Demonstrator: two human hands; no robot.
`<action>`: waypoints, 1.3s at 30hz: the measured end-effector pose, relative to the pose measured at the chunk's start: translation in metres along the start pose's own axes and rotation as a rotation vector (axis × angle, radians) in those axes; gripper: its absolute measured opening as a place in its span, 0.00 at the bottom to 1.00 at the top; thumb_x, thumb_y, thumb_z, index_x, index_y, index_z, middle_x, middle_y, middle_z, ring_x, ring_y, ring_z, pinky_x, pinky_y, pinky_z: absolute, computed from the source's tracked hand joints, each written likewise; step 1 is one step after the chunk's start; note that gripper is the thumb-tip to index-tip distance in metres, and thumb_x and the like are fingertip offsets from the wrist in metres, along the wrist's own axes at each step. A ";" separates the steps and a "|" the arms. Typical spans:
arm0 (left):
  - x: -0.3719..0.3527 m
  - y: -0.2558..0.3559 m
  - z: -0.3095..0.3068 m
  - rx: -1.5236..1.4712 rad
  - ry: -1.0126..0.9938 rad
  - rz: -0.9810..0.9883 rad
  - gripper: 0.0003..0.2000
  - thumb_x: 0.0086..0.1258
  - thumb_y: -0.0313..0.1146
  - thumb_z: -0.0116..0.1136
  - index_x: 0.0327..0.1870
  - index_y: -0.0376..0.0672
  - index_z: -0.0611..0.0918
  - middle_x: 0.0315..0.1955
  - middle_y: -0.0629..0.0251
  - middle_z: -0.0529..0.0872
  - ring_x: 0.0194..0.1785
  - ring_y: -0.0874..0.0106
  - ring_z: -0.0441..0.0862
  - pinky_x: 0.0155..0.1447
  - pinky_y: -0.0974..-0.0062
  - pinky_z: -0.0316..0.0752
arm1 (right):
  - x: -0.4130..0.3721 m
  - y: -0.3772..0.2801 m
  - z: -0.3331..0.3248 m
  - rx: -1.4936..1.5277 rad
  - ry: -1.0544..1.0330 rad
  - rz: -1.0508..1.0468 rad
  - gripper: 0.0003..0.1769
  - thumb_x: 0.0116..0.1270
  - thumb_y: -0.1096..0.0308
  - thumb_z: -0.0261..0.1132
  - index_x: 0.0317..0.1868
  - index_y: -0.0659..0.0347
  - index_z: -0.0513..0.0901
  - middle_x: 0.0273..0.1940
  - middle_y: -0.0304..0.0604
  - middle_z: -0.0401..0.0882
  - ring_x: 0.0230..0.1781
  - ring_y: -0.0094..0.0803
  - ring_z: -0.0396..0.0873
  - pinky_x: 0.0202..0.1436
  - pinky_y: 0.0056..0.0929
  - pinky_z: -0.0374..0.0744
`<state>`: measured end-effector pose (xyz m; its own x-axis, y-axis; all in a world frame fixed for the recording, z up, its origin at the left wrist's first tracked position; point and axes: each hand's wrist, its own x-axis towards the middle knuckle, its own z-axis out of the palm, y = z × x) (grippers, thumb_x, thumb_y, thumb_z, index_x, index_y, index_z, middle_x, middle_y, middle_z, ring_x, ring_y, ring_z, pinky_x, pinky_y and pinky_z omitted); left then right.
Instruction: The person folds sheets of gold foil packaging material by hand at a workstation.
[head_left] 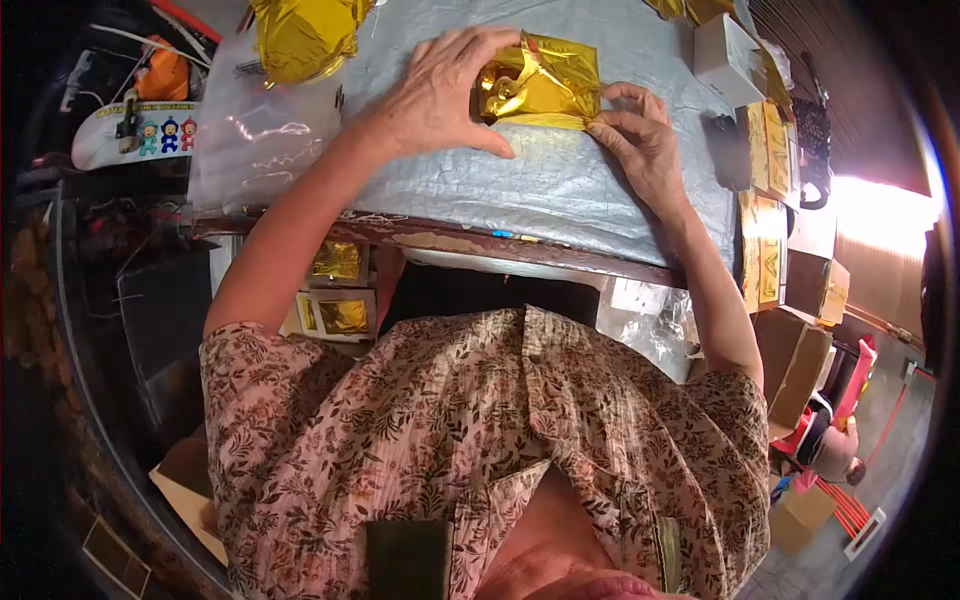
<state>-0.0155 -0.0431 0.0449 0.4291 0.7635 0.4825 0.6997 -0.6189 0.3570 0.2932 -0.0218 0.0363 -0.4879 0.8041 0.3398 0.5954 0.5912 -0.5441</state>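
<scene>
One patterned shirt [480, 400], your own, lies nearest, and past it runs the worn edge of the table [440, 240]. Below that edge, to your left, sit gold-faced packs [338, 262]. On the table's grey cover [440, 190], your right hand [648, 145] meets the near right corner of a gold foil packet [560, 85]; its thumb and forefinger seem closed on that corner. Your left hand [435, 100] is spread wide round the packet's left end, fingertips at the far left corner, thumb out straight and apart from the foil. The packet lies in front of you, between both hands, its foil crinkled and partly bunched at the left.

You appear to be handling the foil at its ends; work on that thin film calls for light fingertips and an even hold, since it could crease or tear. Clear plastic [270, 160] lies left of your forearm. Farther off are a larger gold foil bundle [305, 40] at left and a white box [725, 60] at right.
</scene>
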 end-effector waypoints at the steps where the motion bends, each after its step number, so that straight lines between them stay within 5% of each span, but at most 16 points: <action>1: 0.001 -0.003 0.004 -0.067 -0.026 -0.034 0.52 0.48 0.49 0.86 0.74 0.43 0.66 0.66 0.55 0.77 0.69 0.56 0.75 0.71 0.56 0.70 | 0.000 -0.001 0.000 -0.019 -0.005 0.008 0.08 0.65 0.66 0.76 0.42 0.58 0.93 0.59 0.39 0.82 0.65 0.40 0.73 0.73 0.39 0.66; 4: 0.002 -0.012 0.007 -0.249 -0.186 -0.070 0.42 0.48 0.54 0.83 0.62 0.40 0.77 0.58 0.52 0.82 0.64 0.56 0.79 0.67 0.59 0.74 | 0.000 -0.001 -0.001 -0.028 -0.005 0.015 0.08 0.65 0.65 0.76 0.42 0.57 0.93 0.59 0.39 0.83 0.65 0.40 0.73 0.73 0.39 0.66; 14: -0.001 -0.019 0.019 -0.278 -0.084 0.021 0.28 0.60 0.55 0.77 0.41 0.34 0.88 0.47 0.61 0.86 0.50 0.60 0.83 0.56 0.62 0.77 | 0.000 0.002 0.002 -0.091 0.004 -0.014 0.08 0.66 0.63 0.76 0.42 0.54 0.93 0.62 0.38 0.81 0.67 0.42 0.72 0.75 0.44 0.63; 16: -0.001 -0.020 0.026 -0.395 -0.027 -0.092 0.24 0.67 0.52 0.73 0.34 0.32 0.89 0.43 0.61 0.87 0.46 0.61 0.84 0.53 0.63 0.78 | 0.001 0.006 0.003 -0.024 -0.006 -0.007 0.09 0.67 0.61 0.75 0.43 0.54 0.93 0.64 0.34 0.80 0.69 0.38 0.68 0.79 0.48 0.51; 19: 0.000 -0.020 0.034 -0.389 0.048 -0.107 0.23 0.71 0.49 0.70 0.30 0.32 0.89 0.40 0.60 0.86 0.41 0.61 0.83 0.49 0.63 0.77 | 0.003 0.007 0.002 -0.037 -0.019 -0.046 0.08 0.69 0.62 0.74 0.42 0.56 0.92 0.67 0.39 0.79 0.72 0.45 0.68 0.77 0.47 0.59; 26: 0.004 -0.017 0.027 -0.336 -0.008 -0.124 0.25 0.71 0.50 0.69 0.25 0.32 0.88 0.37 0.57 0.85 0.37 0.59 0.81 0.44 0.60 0.74 | 0.002 -0.001 0.007 -0.130 0.013 0.030 0.12 0.70 0.58 0.73 0.38 0.58 0.91 0.71 0.40 0.77 0.80 0.51 0.61 0.82 0.51 0.52; 29: 0.005 -0.015 0.025 -0.261 -0.166 -0.236 0.20 0.73 0.47 0.68 0.35 0.34 0.90 0.35 0.60 0.80 0.40 0.64 0.78 0.43 0.63 0.71 | 0.000 0.003 0.011 -0.085 0.029 0.084 0.12 0.69 0.59 0.73 0.36 0.60 0.91 0.71 0.41 0.78 0.80 0.51 0.61 0.82 0.51 0.52; 31: 0.005 -0.014 0.029 -0.271 -0.076 -0.242 0.27 0.70 0.52 0.69 0.23 0.31 0.86 0.34 0.53 0.82 0.35 0.55 0.81 0.42 0.59 0.74 | 0.001 0.003 0.013 -0.034 0.027 0.125 0.12 0.70 0.60 0.73 0.36 0.61 0.91 0.68 0.42 0.81 0.79 0.51 0.62 0.82 0.51 0.51; 39: 0.004 -0.016 0.035 -0.255 0.004 -0.161 0.25 0.70 0.49 0.70 0.24 0.31 0.86 0.32 0.55 0.80 0.35 0.56 0.80 0.41 0.59 0.73 | -0.001 0.018 0.021 0.040 0.031 0.095 0.13 0.72 0.57 0.70 0.39 0.58 0.92 0.70 0.38 0.79 0.81 0.49 0.58 0.80 0.58 0.43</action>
<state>-0.0049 -0.0230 0.0128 0.3216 0.8554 0.4060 0.5927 -0.5163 0.6182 0.2912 -0.0131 0.0101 -0.4100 0.8583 0.3086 0.6116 0.5098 -0.6050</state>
